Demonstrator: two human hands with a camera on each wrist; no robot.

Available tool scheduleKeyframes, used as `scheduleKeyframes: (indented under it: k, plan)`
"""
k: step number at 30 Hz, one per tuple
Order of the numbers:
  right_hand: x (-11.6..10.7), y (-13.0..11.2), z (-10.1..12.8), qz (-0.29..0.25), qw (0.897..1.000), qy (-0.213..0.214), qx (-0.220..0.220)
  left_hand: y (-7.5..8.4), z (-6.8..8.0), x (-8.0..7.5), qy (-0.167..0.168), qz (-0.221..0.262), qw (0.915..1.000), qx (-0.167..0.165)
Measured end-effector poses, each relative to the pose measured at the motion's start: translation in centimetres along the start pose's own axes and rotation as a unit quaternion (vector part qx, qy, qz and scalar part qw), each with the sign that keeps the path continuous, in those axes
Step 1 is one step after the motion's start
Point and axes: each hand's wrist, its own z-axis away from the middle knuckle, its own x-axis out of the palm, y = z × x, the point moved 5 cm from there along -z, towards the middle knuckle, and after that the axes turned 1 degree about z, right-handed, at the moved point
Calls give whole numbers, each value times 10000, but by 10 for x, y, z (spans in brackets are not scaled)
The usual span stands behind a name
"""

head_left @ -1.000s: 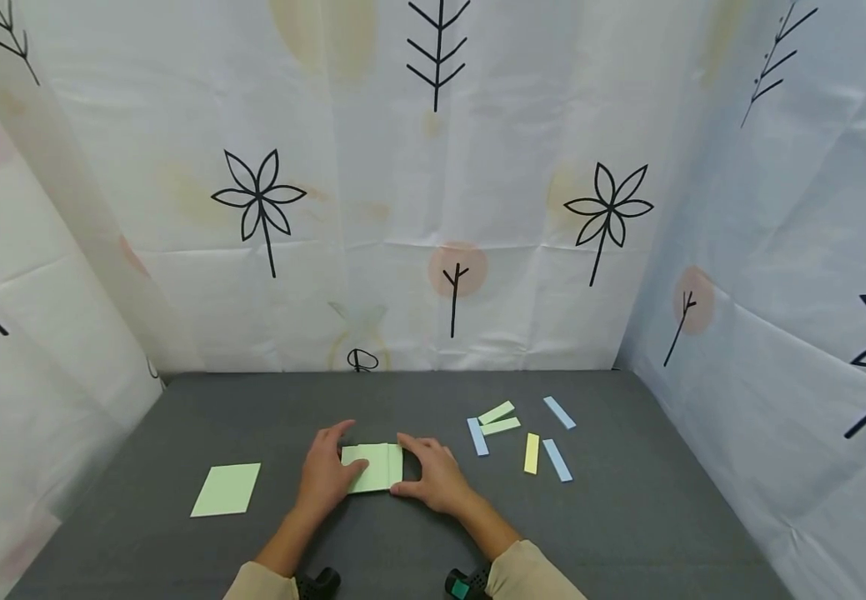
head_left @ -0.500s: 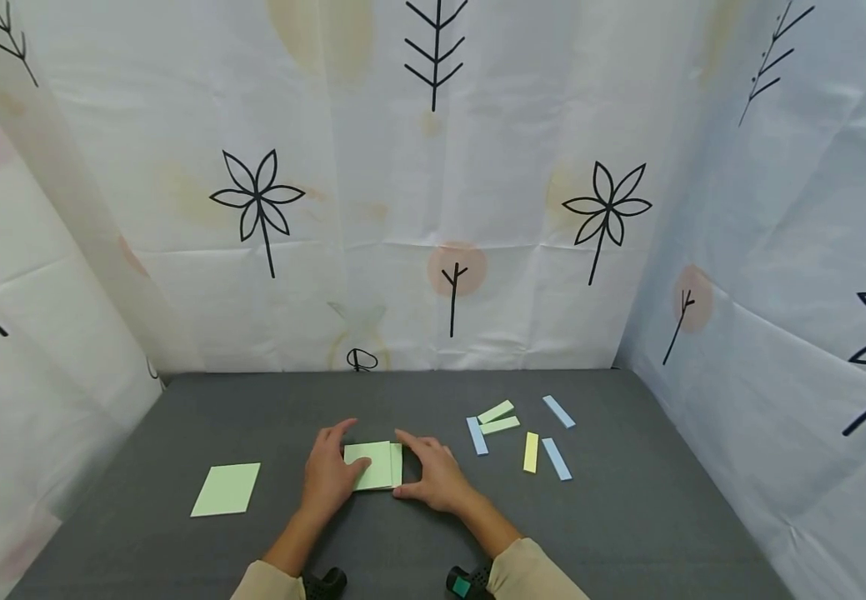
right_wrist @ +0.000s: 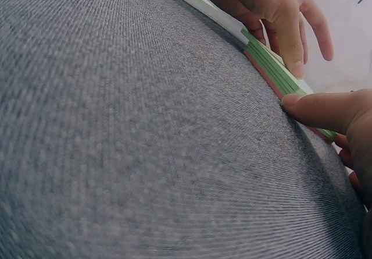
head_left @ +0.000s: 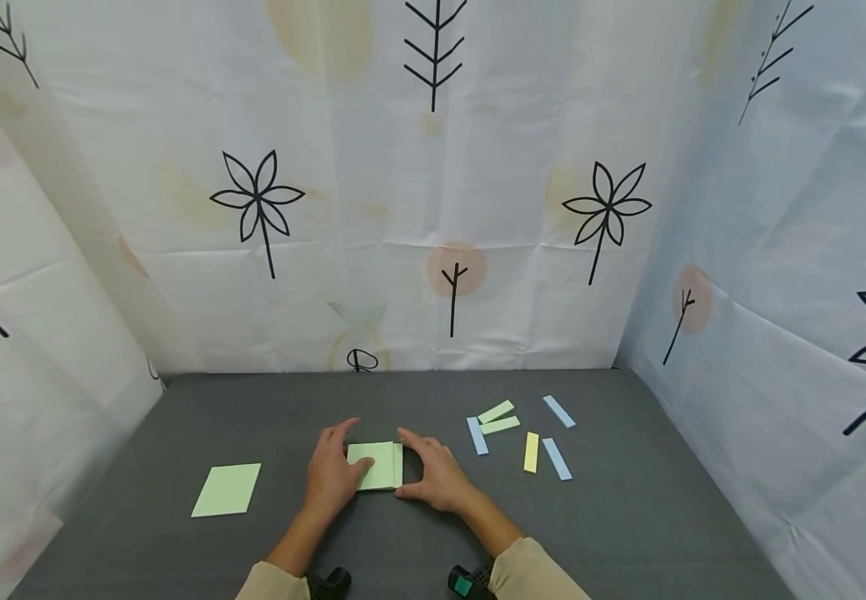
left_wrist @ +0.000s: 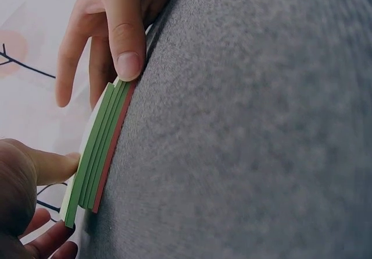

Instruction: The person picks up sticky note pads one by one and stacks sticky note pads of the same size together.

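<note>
Left hand (head_left: 331, 471) — fingers bent about the left end of the top green card (head_left: 377, 460), thumb over its upper face and a fingertip at its left edge, apparently pinching it; index finger reaching beyond the far edge. Right hand (head_left: 438, 475) — fingers curved about the right end of the green stack (left_wrist: 100, 154), thumb against its near edge, index at its far right corner. Stack: several green layers over one red layer (left_wrist: 114, 148), lying flat on the tabletop (head_left: 628, 500) between the two hands. Governing relation, as judged: the top card sits shifted leftward, overhanging the stack's left end and baring a narrow strip of it at right; the combined outline runs slightly longer from left to right, the overhang nearest the left fingers, the bared strip nearest the right. Left of the stack, well apart: one loose green square, (head_left: 226, 490) flat. Right of the stack and farther back: two green strips, (head_left: 500, 426) three blue strips (head_left: 557, 459) and one yellow strip, (head_left: 531, 452) lying at various angles. Behind the stack, beyond the tabletop: patterned cloth (head_left: 372, 167), pale, with line-drawn plants.
</note>
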Motion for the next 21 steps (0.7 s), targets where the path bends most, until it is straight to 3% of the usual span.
scheduleKeyframes:
  k: [9,15,21]
  plan:
    - [-1,-2,1,88,9992,180,-332,5,0,4,-66,61,10000,-14]
    - [-1,1,1,-73,9999,-21,104,9,1,4,0,77,9999,139]
    - [-2,0,0,-61,9996,-121,250,11,0,5,-13,58,9998,166]
